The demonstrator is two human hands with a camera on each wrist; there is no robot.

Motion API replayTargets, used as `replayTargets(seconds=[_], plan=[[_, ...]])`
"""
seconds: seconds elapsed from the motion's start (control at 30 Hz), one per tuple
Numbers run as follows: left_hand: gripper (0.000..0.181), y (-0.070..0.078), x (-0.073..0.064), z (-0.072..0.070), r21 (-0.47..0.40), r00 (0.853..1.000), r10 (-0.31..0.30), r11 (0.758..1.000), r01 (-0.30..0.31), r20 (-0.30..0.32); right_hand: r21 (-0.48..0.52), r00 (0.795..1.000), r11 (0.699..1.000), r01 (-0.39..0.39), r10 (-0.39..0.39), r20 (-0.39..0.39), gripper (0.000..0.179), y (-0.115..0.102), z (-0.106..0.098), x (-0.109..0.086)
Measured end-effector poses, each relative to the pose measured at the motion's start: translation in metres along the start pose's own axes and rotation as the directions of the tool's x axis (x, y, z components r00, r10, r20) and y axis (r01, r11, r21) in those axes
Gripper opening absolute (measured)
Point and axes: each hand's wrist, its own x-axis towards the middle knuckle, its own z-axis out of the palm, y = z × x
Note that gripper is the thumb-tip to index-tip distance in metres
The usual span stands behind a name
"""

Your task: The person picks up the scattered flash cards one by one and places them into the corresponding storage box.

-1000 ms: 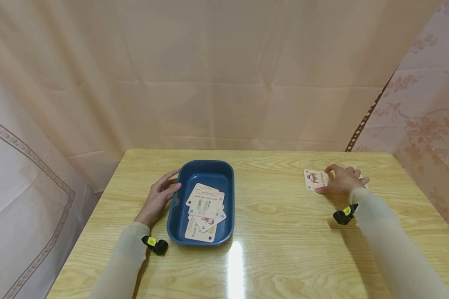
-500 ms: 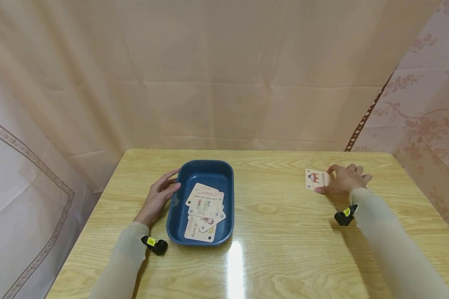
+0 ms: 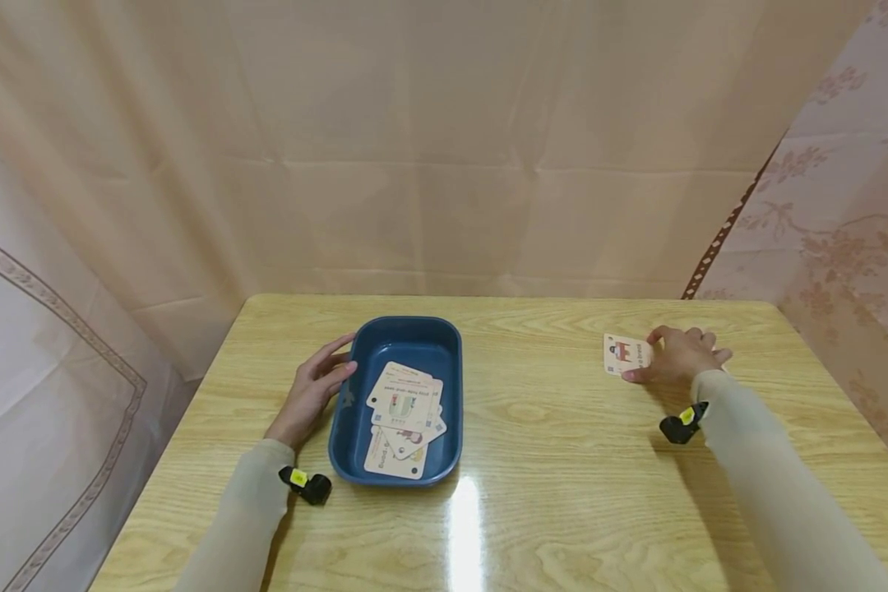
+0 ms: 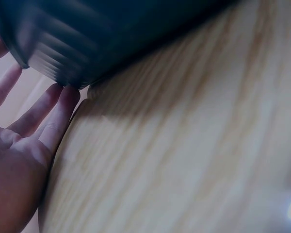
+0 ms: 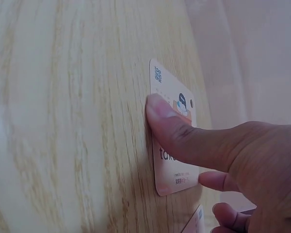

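At the right of the table in the head view, my right hand (image 3: 682,358) is over a picture card (image 3: 620,355). My thumb lies along the card's near edge and the index finger reaches toward the far edge, pinching it across. In the right wrist view the card (image 5: 165,179) appears flat on the wood, with part of its print covered by the thumb. My left hand (image 3: 312,395) touches the left side of a blue tray (image 3: 455,411), fingers fairly straight and thumb at the rim. Several overlapping picture cards (image 3: 405,407) lie inside the tray.
A corner of another card (image 5: 196,222) shows beneath my right hand in the right wrist view, mostly hidden. The wooden table (image 3: 533,460) ends at a beige curtain (image 3: 444,205) behind. A patterned cloth (image 3: 851,230) hangs at the right.
My right thumb and fingers have shifted very slightly on the card, which has slid a touch to the right. The left hand and the tray stay nearly still.
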Motion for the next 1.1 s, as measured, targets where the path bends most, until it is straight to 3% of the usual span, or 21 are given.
replayTargets(seconds=[0.23,0.47,0.73,0.93,1.1], plan=[[0.057,0.0,0.0,0.001,-0.006,1.0,-0.001,1.0,0.001,0.002,0.023,1.0,1.0,-0.009,0.008,0.026,0.092,0.002,-0.001,0.001],[0.058,0.0,0.0,0.0,-0.008,1.0,0.0,1.0,0.0,0.002,0.042,1.0,0.999,-0.011,0.01,0.03,0.072,0.008,-0.002,0.003],[0.057,-0.002,0.001,-0.001,-0.011,1.0,-0.002,1.0,0.002,0.0,0.037,0.999,0.998,0.044,-0.044,-0.004,0.082,0.006,-0.004,-0.003],[0.056,-0.002,0.002,-0.001,-0.013,1.0,0.002,1.0,-0.002,0.0,0.104,0.992,0.987,0.123,-0.126,0.022,0.047,0.007,-0.01,-0.011],[0.056,-0.002,0.002,-0.001,-0.018,1.0,0.003,1.0,-0.003,0.003,0.249,0.97,0.947,0.204,-0.23,0.08,0.029,0.006,-0.013,-0.02]])
